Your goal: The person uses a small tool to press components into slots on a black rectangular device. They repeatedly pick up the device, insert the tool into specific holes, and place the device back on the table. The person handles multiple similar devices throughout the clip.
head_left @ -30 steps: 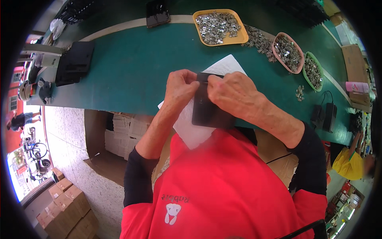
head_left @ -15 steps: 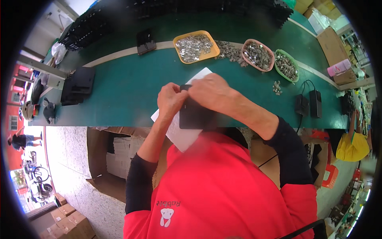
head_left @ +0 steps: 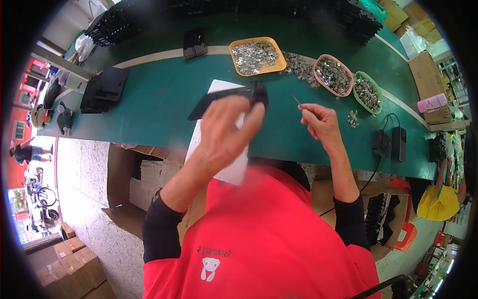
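Note:
My left hand (head_left: 224, 132), smeared by motion, grips a flat black plastic part (head_left: 209, 102) that is tilted above the bench; its fingers partly hide the part. Under it lies a white sheet (head_left: 231, 167), reaching over the bench's near edge. To the right, apart from the part, my right hand (head_left: 321, 122) pinches a thin dark pointed tool (head_left: 297, 101) whose tip points up and left; its kind is too small to make out. A small cluster of metal pieces (head_left: 353, 119) lies on the green bench (head_left: 164, 94), right of that hand.
Small metal pieces fill a yellow tray (head_left: 283, 62), a pink basket (head_left: 334, 93) and a green basket (head_left: 379, 102); more lie loose between. Black panels (head_left: 107, 87) are stacked at left; another black part (head_left: 194, 44) lies farther back. Black adapters (head_left: 398, 144) with cables are at right.
The hands have come apart: the left has turned and raised the black plastic part, while the right has moved away to the right with the thin tool.

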`<state>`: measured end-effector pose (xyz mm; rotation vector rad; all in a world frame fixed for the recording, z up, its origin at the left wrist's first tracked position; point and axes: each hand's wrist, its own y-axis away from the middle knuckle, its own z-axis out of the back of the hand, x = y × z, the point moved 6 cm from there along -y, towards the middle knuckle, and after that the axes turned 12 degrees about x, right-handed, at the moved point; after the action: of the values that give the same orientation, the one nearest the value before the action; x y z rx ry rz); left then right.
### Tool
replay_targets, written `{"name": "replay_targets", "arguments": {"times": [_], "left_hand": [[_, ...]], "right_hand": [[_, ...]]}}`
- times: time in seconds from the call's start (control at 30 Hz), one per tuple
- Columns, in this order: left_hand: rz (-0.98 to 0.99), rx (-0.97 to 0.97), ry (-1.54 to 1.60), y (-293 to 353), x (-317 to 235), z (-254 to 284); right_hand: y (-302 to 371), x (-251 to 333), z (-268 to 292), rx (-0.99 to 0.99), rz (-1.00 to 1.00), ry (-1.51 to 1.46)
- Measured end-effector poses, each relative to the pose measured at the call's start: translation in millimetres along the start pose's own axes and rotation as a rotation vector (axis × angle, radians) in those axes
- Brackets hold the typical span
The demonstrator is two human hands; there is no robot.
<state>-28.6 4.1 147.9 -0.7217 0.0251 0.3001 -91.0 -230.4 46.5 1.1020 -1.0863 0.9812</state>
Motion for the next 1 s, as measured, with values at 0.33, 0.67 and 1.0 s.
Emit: {"name": "replay_targets", "arguments": {"times": [0.33,0.67,1.0], "left_hand": [[0.314,0.215,0.084,101,20,-61],[0.513,0.216,0.19,98,32,-63],[0.436,0.108,0.218,100,39,-65]], "right_hand": [[4,4,-75,0.295,0.02,0.27],[-26,23,-130,0.481,0.18,0.972],[-23,24,-134,0.541,0.151,0.88]]}}
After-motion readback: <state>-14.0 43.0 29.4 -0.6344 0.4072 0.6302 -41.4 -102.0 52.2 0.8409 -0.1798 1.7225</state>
